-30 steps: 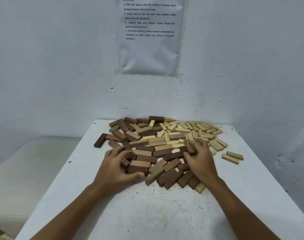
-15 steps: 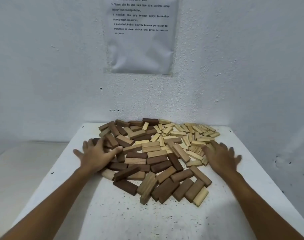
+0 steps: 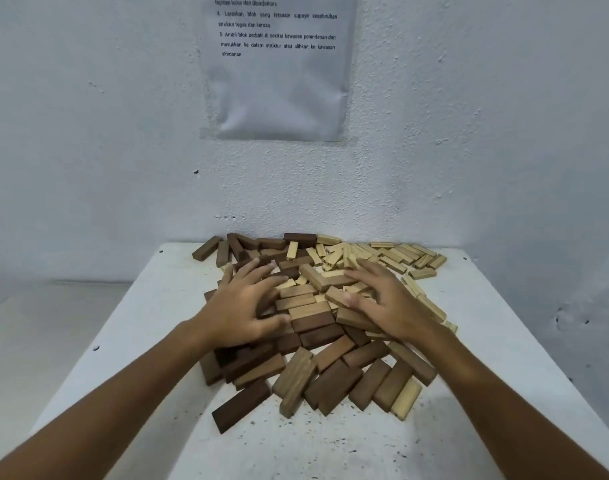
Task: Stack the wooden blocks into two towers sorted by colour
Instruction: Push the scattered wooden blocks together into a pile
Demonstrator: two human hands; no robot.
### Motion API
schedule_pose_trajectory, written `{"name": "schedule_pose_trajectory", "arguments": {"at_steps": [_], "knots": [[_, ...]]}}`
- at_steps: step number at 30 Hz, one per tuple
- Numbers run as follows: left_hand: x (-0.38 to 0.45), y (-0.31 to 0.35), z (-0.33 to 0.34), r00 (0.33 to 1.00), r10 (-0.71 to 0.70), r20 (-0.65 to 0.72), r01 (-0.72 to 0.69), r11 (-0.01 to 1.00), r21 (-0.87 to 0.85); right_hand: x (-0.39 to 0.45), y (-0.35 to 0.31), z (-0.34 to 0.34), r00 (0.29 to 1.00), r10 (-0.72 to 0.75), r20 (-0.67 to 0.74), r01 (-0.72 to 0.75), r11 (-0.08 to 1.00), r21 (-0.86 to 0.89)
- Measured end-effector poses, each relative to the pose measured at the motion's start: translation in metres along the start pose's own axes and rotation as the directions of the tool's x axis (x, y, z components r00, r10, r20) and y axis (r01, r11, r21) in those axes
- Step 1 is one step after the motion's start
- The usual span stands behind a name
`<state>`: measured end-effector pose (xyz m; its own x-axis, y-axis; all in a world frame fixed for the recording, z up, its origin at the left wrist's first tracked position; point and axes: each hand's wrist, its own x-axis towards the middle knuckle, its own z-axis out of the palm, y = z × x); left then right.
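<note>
My left hand (image 3: 242,308) and right hand (image 3: 387,303) lie spread, palms down, on mixed dark-brown and pale rectangular wooden blocks (image 3: 310,308); darker ones lie leftward.

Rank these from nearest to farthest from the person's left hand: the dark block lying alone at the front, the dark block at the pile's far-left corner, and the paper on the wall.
Measured from the left hand in the head view:
1. Dark block at the far-left corner, behind the hand and slightly left.
2. Lone dark block at the front, nearer the camera; the gap with the first is modest.
3. Paper on the wall, well above the table.
</note>
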<state>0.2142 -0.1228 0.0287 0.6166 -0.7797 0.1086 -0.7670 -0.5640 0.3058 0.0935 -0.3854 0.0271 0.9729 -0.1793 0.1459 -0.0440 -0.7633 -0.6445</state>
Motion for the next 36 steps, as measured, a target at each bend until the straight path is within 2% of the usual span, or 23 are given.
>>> {"name": "schedule_pose_trajectory", "arguments": {"at_steps": [2, 4, 6, 7, 9, 12, 14, 17, 20, 23, 25, 28, 30, 32, 34, 35, 36], "knots": [[-0.033, 0.0, -0.006, 0.992, 0.125, -0.001, -0.125, 0.991, -0.045, -0.033, 0.0, -0.015, 0.982, -0.049, 0.182, 0.065, 0.994, -0.082], [-0.067, 0.002, -0.002, 0.975, 0.208, 0.072, -0.207, 0.978, -0.031, -0.063, 0.004, -0.016, 0.931, -0.028, 0.364, 0.141, 0.947, -0.288], [-0.083, 0.001, 0.014, 0.976, 0.204, 0.072, -0.206, 0.978, 0.016, -0.078, 0.012, -0.005, 0.912, -0.006, 0.41, 0.201, 0.878, -0.434], [-0.082, 0.001, 0.022, 0.979, 0.203, 0.014, -0.203, 0.979, 0.016, -0.078, 0.017, 0.002, 0.925, -0.042, 0.378, 0.226, 0.86, -0.457], [-0.071, -0.001, 0.032, 0.977, 0.197, -0.086, -0.199, 0.98, -0.015, -0.074, 0.024, 0.013, 0.947, -0.185, 0.261, 0.279, 0.878, -0.389], [-0.055, -0.004, 0.034, 0.962, 0.239, -0.131, -0.245, 0.969, -0.032, -0.072, 0.028, 0.017, 0.908, -0.406, 0.102, 0.418, 0.871, -0.257], [-0.05, -0.002, 0.032, 0.95, 0.285, -0.125, -0.289, 0.957, -0.021, -0.071, 0.028, 0.018, 0.902, -0.431, 0.019, 0.426, 0.883, -0.197], [-0.042, 0.003, 0.021, 0.951, 0.279, -0.132, -0.287, 0.957, -0.05, -0.055, 0.024, 0.015, 0.931, -0.339, -0.135, 0.33, 0.94, -0.084], [-0.022, 0.002, 0.014, 0.952, 0.212, -0.223, -0.229, 0.972, -0.057, -0.023, 0.017, 0.016, 0.959, -0.224, -0.176, 0.215, 0.974, -0.067], [0.003, 0.005, 0.012, 0.96, 0.074, -0.272, -0.09, 0.995, -0.046, 0.01, 0.006, 0.021, 0.968, -0.185, -0.169, 0.146, 0.965, -0.218], [0.011, 0.015, 0.01, 0.94, 0.026, -0.339, -0.04, 0.999, -0.036, 0.022, -0.008, 0.023, 0.959, -0.19, -0.211, 0.118, 0.942, -0.313], [-0.015, 0.028, 0.003, 0.916, 0.167, -0.366, -0.168, 0.985, 0.029, 0.003, -0.028, 0.017, 0.971, -0.16, -0.175, 0.105, 0.951, -0.29], [-0.051, 0.024, 0.007, 0.921, 0.195, -0.336, -0.166, 0.979, 0.115, -0.031, -0.024, 0.008, 0.986, -0.105, -0.132, 0.061, 0.952, -0.3], [-0.088, 0.012, 0.014, 0.96, 0.009, -0.281, 0.024, 0.993, 0.114, -0.058, 0.004, -0.009, 0.98, 0.026, -0.198, -0.098, 0.926, -0.365], [-0.11, 0.005, 0.023, 0.966, -0.208, -0.155, 0.221, 0.973, 0.068, -0.071, 0.037, -0.026, 0.93, 0.3, -0.213, -0.364, 0.833, -0.417], [-0.111, 0.006, 0.029, 0.965, -0.241, -0.108, 0.249, 0.966, 0.069, -0.073, 0.048, -0.028, 0.895, 0.404, -0.191, -0.446, 0.789, -0.423], [-0.106, 0.011, 0.034, 0.968, -0.237, -0.087, 0.245, 0.966, 0.085, -0.072, 0.051, -0.025, 0.884, 0.437, -0.164, -0.463, 0.779, -0.422]]}}
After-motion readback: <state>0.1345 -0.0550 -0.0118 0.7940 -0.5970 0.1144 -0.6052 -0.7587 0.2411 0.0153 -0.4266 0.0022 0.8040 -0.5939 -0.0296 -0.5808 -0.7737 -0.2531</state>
